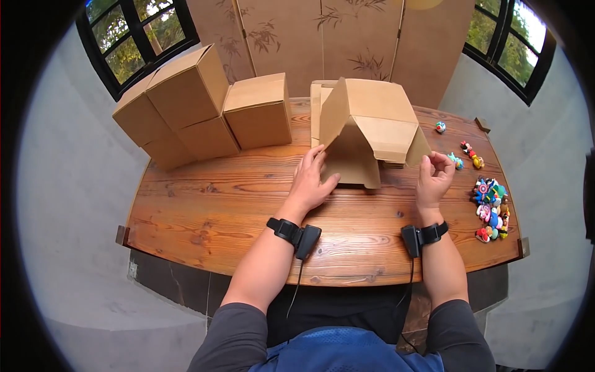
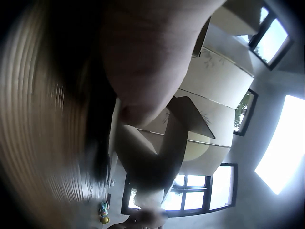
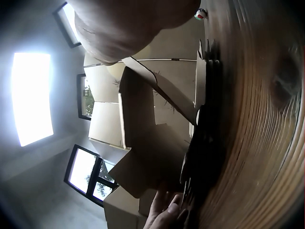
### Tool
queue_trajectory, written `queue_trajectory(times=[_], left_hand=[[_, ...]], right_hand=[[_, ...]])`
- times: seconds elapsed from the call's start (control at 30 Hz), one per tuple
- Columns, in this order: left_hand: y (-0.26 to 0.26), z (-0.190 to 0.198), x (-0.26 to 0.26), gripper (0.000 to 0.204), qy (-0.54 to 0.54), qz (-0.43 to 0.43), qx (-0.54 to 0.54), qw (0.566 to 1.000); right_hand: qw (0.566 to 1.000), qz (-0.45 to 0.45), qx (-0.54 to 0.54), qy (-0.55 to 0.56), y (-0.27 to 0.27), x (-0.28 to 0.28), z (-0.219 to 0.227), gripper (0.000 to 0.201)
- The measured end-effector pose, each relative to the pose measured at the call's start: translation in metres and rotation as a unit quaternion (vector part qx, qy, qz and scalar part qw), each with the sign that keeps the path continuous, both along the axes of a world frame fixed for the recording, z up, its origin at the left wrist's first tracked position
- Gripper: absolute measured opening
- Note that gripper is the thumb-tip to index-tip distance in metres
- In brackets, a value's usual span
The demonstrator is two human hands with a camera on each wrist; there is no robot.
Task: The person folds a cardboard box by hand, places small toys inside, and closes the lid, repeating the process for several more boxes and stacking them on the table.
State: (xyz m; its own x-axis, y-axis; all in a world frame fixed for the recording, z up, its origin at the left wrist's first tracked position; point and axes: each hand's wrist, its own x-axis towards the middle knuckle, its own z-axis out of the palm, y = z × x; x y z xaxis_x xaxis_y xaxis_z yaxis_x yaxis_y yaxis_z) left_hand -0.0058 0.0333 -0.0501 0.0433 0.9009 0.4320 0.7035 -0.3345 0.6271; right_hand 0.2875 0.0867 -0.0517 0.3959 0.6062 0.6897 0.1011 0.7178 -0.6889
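Observation:
An open cardboard box lies on the wooden table with its opening and spread flaps facing the person. At its left flap, the left hand touches the cardboard with its fingertips, thumb held apart. The right hand pinches the edge of the right flap between thumb and fingers. In the right wrist view the box's inside shows, with the left hand at the lower flap. The left wrist view has the left hand close up, partly hiding the flaps.
Several closed boxes are stacked at the back left, with another box beside them. Flat cardboard stands behind the open box's left side. A pile of small figures lies on the table's right, and a few loose ones lie behind it.

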Motion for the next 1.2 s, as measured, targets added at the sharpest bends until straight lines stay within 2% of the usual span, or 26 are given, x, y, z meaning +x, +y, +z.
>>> queue_trajectory(times=[0.03, 0.07, 0.1, 0.13, 0.2, 0.23, 0.37, 0.4, 0.47, 0.63, 0.7, 1.0, 1.2], left_hand=[[0.002, 0.0, -0.001, 0.058, -0.028, -0.017, 0.039, 0.999], [0.002, 0.001, 0.0, 0.056, -0.056, -0.035, 0.077, 0.995], [0.003, 0.001, 0.003, 0.045, -0.033, -0.007, 0.179, 0.983], [0.0, 0.004, 0.004, 0.045, -0.035, -0.007, 0.176, 0.984], [-0.005, 0.013, 0.005, 0.035, -0.133, -0.002, 0.15, 0.98], [-0.006, 0.015, 0.006, 0.03, -0.131, 0.016, 0.194, 0.972], [-0.009, 0.019, 0.006, 0.028, -0.142, 0.035, 0.238, 0.96], [-0.009, 0.019, 0.007, 0.028, -0.141, 0.033, 0.238, 0.961], [-0.01, 0.019, 0.006, 0.027, -0.157, 0.025, 0.24, 0.958], [-0.013, 0.021, 0.005, 0.026, -0.147, 0.016, 0.268, 0.952], [-0.014, 0.022, 0.005, 0.026, -0.141, 0.017, 0.275, 0.951], [-0.016, 0.023, 0.006, 0.024, -0.129, 0.022, 0.3, 0.945], [-0.015, 0.022, 0.007, 0.023, -0.141, 0.02, 0.284, 0.948]], right_hand=[[1.0, 0.0, 0.0, -0.001, -0.007, -0.006, 0.008, 0.025], [0.998, 0.064, 0.008, 0.008, -0.015, -0.013, 0.017, 0.022], [0.991, 0.128, 0.015, 0.017, -0.02, -0.015, 0.021, 0.02], [0.992, 0.127, 0.012, 0.016, -0.017, -0.013, 0.015, 0.02], [0.986, 0.157, -0.058, -0.012, -0.004, -0.007, 0.002, 0.02], [0.986, 0.14, -0.076, -0.047, -0.004, -0.004, 0.002, 0.023], [0.971, 0.14, -0.154, -0.119, -0.007, -0.006, 0.005, 0.028], [0.971, 0.138, -0.155, -0.117, -0.01, -0.006, 0.007, 0.028], [0.959, 0.101, -0.085, -0.252, -0.02, -0.013, 0.022, 0.034], [0.946, 0.125, -0.06, -0.294, -0.025, -0.019, 0.025, 0.034], [0.94, 0.138, -0.086, -0.299, -0.028, -0.02, 0.029, 0.034], [0.935, 0.111, -0.095, -0.324, -0.026, -0.019, 0.027, 0.022], [0.93, 0.111, -0.09, -0.338, -0.025, -0.017, 0.024, 0.023]])
